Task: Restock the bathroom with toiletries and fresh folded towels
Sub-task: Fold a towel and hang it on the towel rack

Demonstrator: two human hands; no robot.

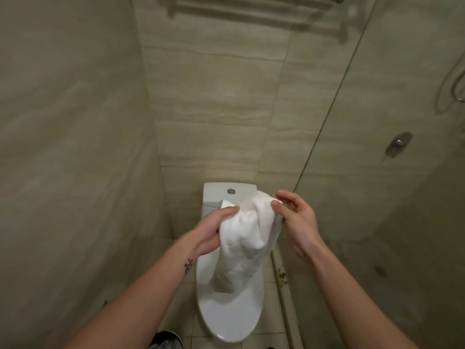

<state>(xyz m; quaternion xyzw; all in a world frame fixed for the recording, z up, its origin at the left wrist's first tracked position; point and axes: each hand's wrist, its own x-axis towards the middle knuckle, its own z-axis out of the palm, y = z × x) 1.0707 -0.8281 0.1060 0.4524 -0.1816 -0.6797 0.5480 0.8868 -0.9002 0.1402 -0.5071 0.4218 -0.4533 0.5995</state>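
Note:
A white towel [241,245] hangs bunched and unfolded between both hands, above the closed toilet. My left hand [214,233] grips its upper left part with the fingers curled into the cloth. The towel's top right edge is pinched between the thumb and fingertips of my right hand [294,215]. Its loose lower end droops down over the toilet lid. A metal towel rack [256,13] is mounted high on the back wall, with nothing on it that I can see.
A white toilet [229,316] with its lid shut stands below, its tank [221,195] against the tiled back wall. A glass shower partition [327,117] runs along the right, with a shower valve [398,143] and hose behind it. A tiled wall closes in the left.

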